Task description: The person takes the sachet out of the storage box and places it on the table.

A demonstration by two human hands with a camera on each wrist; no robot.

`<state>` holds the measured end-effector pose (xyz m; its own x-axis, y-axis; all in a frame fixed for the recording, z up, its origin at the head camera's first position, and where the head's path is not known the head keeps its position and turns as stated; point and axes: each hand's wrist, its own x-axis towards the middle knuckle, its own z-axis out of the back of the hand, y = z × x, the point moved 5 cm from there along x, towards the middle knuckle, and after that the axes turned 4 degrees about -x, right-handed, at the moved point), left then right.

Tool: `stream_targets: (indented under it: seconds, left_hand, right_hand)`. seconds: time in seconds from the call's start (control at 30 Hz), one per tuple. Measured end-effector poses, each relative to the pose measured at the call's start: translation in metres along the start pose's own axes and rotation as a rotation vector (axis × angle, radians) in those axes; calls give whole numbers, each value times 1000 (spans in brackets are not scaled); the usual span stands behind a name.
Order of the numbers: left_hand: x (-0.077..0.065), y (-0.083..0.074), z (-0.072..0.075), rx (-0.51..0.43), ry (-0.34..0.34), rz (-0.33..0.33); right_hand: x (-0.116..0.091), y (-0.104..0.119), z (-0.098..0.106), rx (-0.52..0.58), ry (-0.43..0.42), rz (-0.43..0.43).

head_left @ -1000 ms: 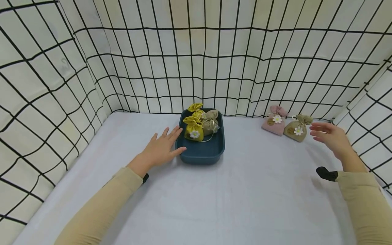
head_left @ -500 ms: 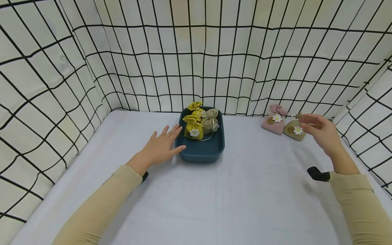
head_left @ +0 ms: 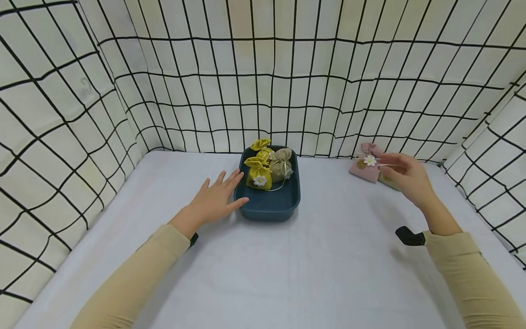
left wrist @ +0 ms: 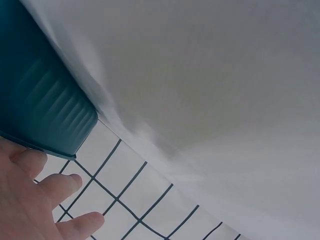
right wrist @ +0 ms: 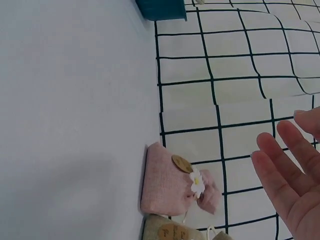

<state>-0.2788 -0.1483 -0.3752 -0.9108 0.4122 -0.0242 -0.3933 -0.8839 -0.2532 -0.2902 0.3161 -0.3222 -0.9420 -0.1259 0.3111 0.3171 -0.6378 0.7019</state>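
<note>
A dark teal plastic tub [head_left: 269, 212] holds two yellow drawstring pouches, the front yellow pouch [head_left: 253, 182] bearing a white daisy, and a beige pouch [head_left: 280, 170]. My left hand [head_left: 213, 201] is spread at the tub's left side, fingertips right at the rim. To the right, a pink drawstring pouch [head_left: 363, 171] with a daisy leans near the back edge beside an olive pouch [head_left: 388, 181]. My right hand [head_left: 407, 178] hovers over the olive pouch, hiding most of it in the head view. The right wrist view shows its fingers [right wrist: 272, 175] loosely bent, with nothing between them.
Black wire grid [head_left: 230, 105] over white sheeting stands behind the table and along both sides. A white cloth [head_left: 287, 274] covers the table. Both pouches on the right lie close to the back grid.
My right hand has moved left, from beside the olive pouch to over it, with its fingertips now near the pink pouch. The left hand and tub have stayed put.
</note>
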Motion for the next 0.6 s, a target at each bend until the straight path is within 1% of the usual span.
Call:
stream_targets:
  seconds: [0.1,0.3,0.5,0.6]
  left_hand:
    - [0,0,-2,-3,0,0]
    - [1,-1,1,-6,-1,4]
    - [1,0,-1,-4,11,15]
    - [1,1,-2,2,11,17]
  right_hand:
    - [2,7,-9,4,27,26]
    - [7,24,-27,2,73,53]
    - [10,39,-46,58,93,133]
    - [10,45,-56,86,109,144]
